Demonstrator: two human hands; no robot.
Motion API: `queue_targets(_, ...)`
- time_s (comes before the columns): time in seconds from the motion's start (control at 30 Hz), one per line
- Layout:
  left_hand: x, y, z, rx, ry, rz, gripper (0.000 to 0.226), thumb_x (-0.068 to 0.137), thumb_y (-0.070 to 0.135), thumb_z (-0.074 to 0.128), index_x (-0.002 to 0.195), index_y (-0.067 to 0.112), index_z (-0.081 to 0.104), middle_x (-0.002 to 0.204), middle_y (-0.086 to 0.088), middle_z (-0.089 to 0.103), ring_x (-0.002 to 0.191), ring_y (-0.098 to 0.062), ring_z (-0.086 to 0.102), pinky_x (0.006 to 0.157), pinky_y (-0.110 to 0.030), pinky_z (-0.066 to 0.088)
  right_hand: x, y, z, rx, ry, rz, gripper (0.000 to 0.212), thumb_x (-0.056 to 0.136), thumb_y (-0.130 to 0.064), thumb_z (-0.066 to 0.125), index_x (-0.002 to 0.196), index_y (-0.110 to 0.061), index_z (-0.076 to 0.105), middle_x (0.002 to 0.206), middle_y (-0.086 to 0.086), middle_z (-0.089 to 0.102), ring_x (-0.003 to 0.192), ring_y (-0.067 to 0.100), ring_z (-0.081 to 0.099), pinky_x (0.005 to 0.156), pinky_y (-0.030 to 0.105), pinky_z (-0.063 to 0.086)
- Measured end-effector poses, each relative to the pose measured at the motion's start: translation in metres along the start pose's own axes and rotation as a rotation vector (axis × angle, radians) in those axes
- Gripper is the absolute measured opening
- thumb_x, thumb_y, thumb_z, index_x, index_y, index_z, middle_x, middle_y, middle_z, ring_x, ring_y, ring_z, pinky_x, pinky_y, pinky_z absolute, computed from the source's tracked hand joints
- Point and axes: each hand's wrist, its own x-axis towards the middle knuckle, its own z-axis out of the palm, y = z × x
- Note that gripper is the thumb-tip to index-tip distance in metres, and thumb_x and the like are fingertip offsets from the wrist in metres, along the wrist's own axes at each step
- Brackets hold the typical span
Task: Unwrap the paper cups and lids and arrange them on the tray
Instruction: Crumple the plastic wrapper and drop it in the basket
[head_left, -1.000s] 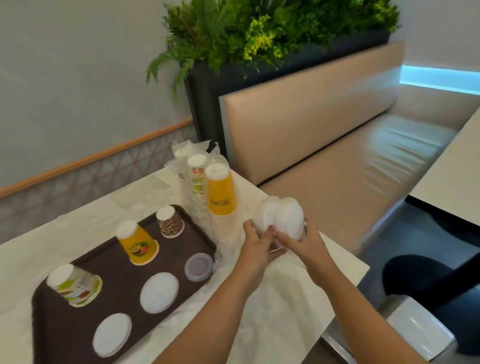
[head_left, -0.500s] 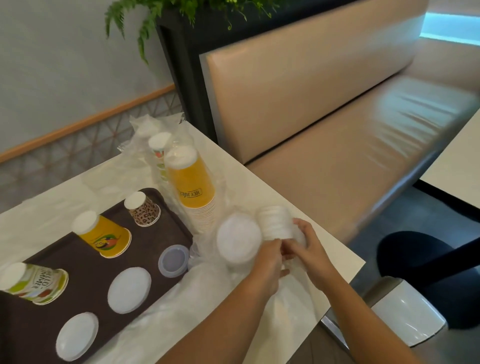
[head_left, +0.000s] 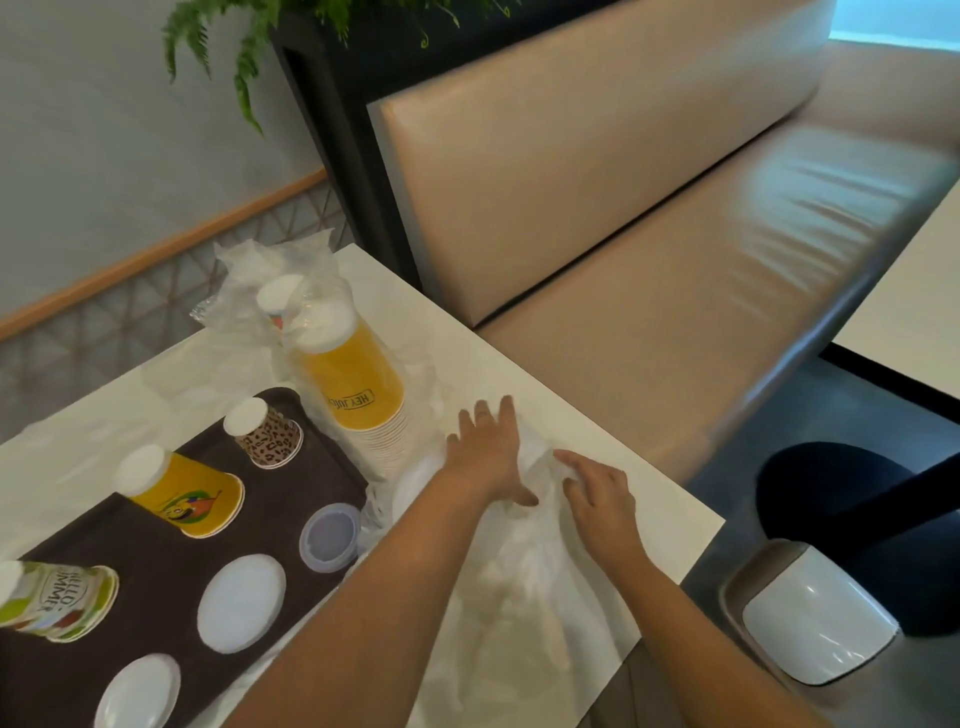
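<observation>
Both hands are seen over the table's right half in the single head view: the left hand (head_left: 485, 457) is laid flat with straight, spread fingers on a crumpled clear plastic wrap (head_left: 524, 561), and the right hand (head_left: 597, 493) rests just beside it at three o'clock, fingers loosely bent on the same wrap; whether anything is pinched there cannot be told through the blur. A white stack of lids (head_left: 415, 483) is partly hidden under the left wrist, at about nine o'clock of that hand. On the brown tray (head_left: 156, 561), three cups lie tipped: a green cup (head_left: 57, 603), a yellow cup (head_left: 179, 491) and a leopard-print cup (head_left: 265, 434). Two white lids (head_left: 241, 603) and a clear lid (head_left: 330, 538) are set out beside them. A tall sleeve of yellow cups (head_left: 353, 384) stands at eleven o'clock of the left hand, with more wrapped stock (head_left: 275, 291) behind it. The step is judged to be freeing lids from the wrap; it would be done well if the film were held down by one hand while the stack is drawn out, so that nothing is scattered. The tall sleeve could be knocked by a careless reach, and loose film crowds the tray's near edge. A beige bench (head_left: 649, 234) lies beyond the table.
</observation>
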Motion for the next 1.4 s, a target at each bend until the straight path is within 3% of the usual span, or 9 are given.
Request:
queue_targets(0.17, 0.014, 0.007, 0.007, 0.044, 0.245, 0.065, 0.08, 0.071, 0.035, 0.079, 0.129, 0.005, 0.033, 0.133, -0.012, 0.036, 0.114, -0.028, 0.045, 0.092, -0.034, 0.04, 0.005, -0.003, 0.005, 0.122, -0.036, 0.119, 0.036, 0.095, -0.006, 0.039, 0.124, -0.017, 0.057, 0.109, -0.002, 0.06, 0.101, 0.017, 0.053, 0.082, 0.024, 0.038)
queue_targets(0.27, 0.01, 0.018, 0.02, 0.279, 0.398, 0.11, 0.077, 0.07, 0.03, 0.079, 0.129, 0.008, 0.034, 0.133, -0.01, 0.035, 0.114, -0.027, 0.043, 0.097, -0.036, 0.035, 0.008, -0.012, 0.003, 0.484, -0.037, 0.284, 0.034, 0.096, -0.026, 0.035, 0.093, -0.004, 0.061, 0.089, 0.012, 0.063, 0.085, 0.024, 0.055, 0.073, 0.031, 0.042)
queue_targets(0.4, 0.003, 0.03, 0.041, 0.446, 0.446, 0.197, 0.082, 0.068, 0.028, 0.079, 0.132, 0.01, 0.03, 0.139, -0.009, 0.035, 0.121, -0.028, 0.042, 0.111, -0.048, 0.023, 0.015, -0.015, -0.001, 0.79, -0.086, 0.458, 0.042, 0.101, -0.045, 0.032, 0.098, -0.015, 0.061, 0.094, 0.002, 0.068, 0.087, 0.016, 0.064, 0.081, 0.033, 0.048)
queue_targets(0.5, 0.003, 0.032, 0.049, 0.368, 0.365, 0.22, 0.078, 0.077, 0.021, 0.074, 0.137, 0.009, 0.025, 0.154, -0.012, 0.012, 0.137, -0.033, 0.022, 0.114, -0.054, 0.01, 0.019, -0.009, 0.0, 0.672, -0.073, 0.448, 0.032, 0.1, -0.036, 0.04, 0.11, -0.011, 0.056, 0.108, 0.005, 0.063, 0.095, 0.016, 0.061, 0.08, 0.033, 0.049)
queue_targets(0.63, 0.007, 0.027, 0.053, 0.276, 0.239, 0.199, 0.068, 0.085, 0.014, 0.067, 0.137, 0.006, 0.024, 0.157, -0.017, -0.001, 0.145, -0.037, -0.001, 0.113, -0.052, 0.016, 0.019, -0.003, 0.011, 0.54, -0.07, 0.4, 0.027, 0.098, -0.024, 0.04, 0.104, -0.016, 0.065, 0.108, 0.003, 0.068, 0.101, 0.021, 0.064, 0.087, 0.039, 0.051)
queue_targets(0.8, 0.007, 0.022, 0.052, 0.259, 0.196, 0.179, 0.067, 0.088, 0.011, 0.062, 0.139, 0.0, 0.019, 0.156, -0.022, 0.003, 0.145, -0.038, -0.005, 0.116, -0.049, 0.01, 0.02, -0.009, 0.016, 0.329, 0.07, 0.279, 0.026, 0.089, -0.005, 0.049, 0.089, -0.021, 0.07, 0.09, -0.004, 0.071, 0.088, 0.018, 0.065, 0.078, 0.035, 0.051)
queue_targets(1.07, -0.007, 0.019, 0.042, 0.163, 0.243, 0.239, 0.074, 0.091, 0.018, 0.058, 0.147, 0.007, 0.011, 0.157, -0.018, 0.01, 0.146, -0.029, 0.004, 0.114, -0.053, -0.003, 0.018, -0.018, 0.006, 0.23, 0.123, 0.155, 0.022, 0.09, -0.005, 0.054, 0.102, -0.021, 0.063, 0.111, 0.001, 0.063, 0.1, 0.014, 0.062, 0.078, 0.025, 0.043)
queue_targets(1.27, -0.034, -0.01, 0.022, -0.129, 0.828, 0.437, 0.039, 0.079, 0.009, 0.053, 0.117, 0.012, 0.057, 0.116, -0.005, 0.061, 0.112, -0.022, 0.054, 0.11, -0.049, 0.03, 0.01, -0.073, 0.0, 0.158, 0.2, -0.135, 0.022, 0.088, 0.001, 0.057, 0.101, -0.017, 0.059, 0.114, 0.005, 0.054, 0.099, 0.01, 0.05, 0.076, 0.01, 0.032)
queue_targets(1.4, -0.054, -0.035, -0.002, -0.369, 1.275, 0.313, 0.033, 0.073, 0.015, 0.054, 0.106, 0.014, 0.053, 0.11, -0.003, 0.056, 0.103, -0.019, 0.046, 0.097, -0.035, 0.038, 0.011, -0.111, 0.009, 0.217, 0.138, -0.262, 0.03, 0.085, -0.003, 0.064, 0.103, -0.026, 0.058, 0.114, -0.004, 0.053, 0.103, 0.011, 0.053, 0.074, -0.001, 0.033)
